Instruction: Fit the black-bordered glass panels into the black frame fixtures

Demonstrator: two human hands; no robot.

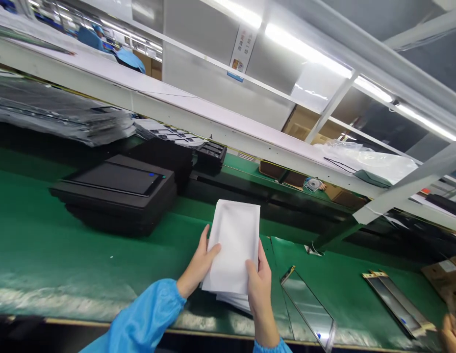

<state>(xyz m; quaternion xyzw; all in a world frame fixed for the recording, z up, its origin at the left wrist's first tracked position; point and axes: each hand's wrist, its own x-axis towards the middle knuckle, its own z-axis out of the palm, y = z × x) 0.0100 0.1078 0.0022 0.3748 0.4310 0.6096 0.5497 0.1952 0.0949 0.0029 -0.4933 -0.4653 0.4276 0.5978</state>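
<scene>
Both my hands grip a stack of white sheets point(235, 240), raised a little over the front of the bench. My left hand point(199, 262) has its thumb on top and its fingers along the left edge. On the right edge, my right hand point(260, 284) presses its thumb on the top sheet, fingers behind. More white sheets point(233, 300) lie on the bench beneath the stack, partly hidden by it. To the right of my right hand is a thin glass panel point(311, 309) with a dark frame.
A dark screen panel point(117, 177) tops a pile of black foam trays point(114, 211) at left. Two narrow panels point(397, 304) lie at right, near another person's hand point(452, 336). A white shelf point(198, 115) crosses above the green bench point(84, 264); behind is a dark conveyor belt point(294, 208).
</scene>
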